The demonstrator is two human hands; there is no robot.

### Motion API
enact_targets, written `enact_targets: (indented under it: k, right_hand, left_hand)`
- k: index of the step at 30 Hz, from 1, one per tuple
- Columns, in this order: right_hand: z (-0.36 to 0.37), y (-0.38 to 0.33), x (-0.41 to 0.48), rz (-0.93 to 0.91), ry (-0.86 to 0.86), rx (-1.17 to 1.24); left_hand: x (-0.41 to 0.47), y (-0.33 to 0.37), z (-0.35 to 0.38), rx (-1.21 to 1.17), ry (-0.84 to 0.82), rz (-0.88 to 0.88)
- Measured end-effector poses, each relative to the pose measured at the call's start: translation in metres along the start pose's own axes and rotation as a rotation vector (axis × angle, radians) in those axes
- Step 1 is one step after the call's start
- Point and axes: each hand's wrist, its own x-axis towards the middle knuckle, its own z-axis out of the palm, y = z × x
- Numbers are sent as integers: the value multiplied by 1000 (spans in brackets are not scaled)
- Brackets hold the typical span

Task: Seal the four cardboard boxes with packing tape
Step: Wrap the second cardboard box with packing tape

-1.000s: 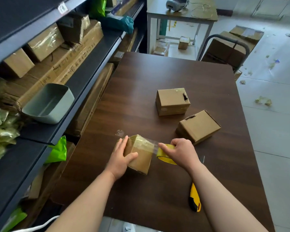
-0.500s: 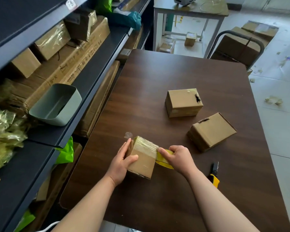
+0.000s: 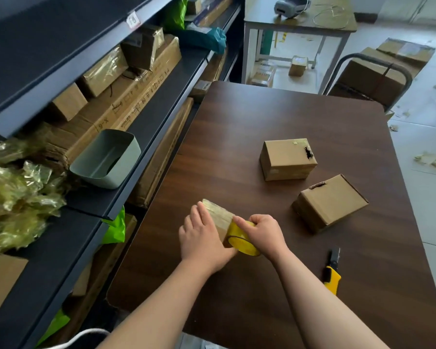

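Left hand: the left hand [image 3: 202, 238] is holding the small box [image 3: 218, 217] near the table's front edge, fingers lying flat up its side and thumb tucking round the front.
Right hand: the right hand [image 3: 264, 234] is gripping the yellow tape roll [image 3: 242, 241], fingers curling over it, pressing it against the box.
Room to move: the back box [image 3: 287, 158] and the tilted box [image 3: 329, 201] are sitting farther off on the right, well apart from the hands. A yellow knife [image 3: 332, 273] is lying near the right arm.
Table: the table [image 3: 262, 117] is dark brown wood, its left edge running beside the shelves [image 3: 161, 102].
Room: a green bin [image 3: 105, 158] is sitting on a shelf. Scraps are lying on the pale floor [image 3: 428, 197].
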Motion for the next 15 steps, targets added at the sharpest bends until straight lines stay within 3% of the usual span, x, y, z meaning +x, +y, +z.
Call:
enact_targets:
  k: [7, 11, 15]
  right_hand:
    - [-42, 8, -9, -155, 163, 261]
    - [-74, 11, -14, -189, 180, 248]
    - [-97, 45, -20, -99, 229, 188]
  left_hand:
    - [31, 2, -10, -306, -9, -8]
    - [36, 6, -5, -654, -131, -23]
    - [39, -10, 4, -1007, -164, -182]
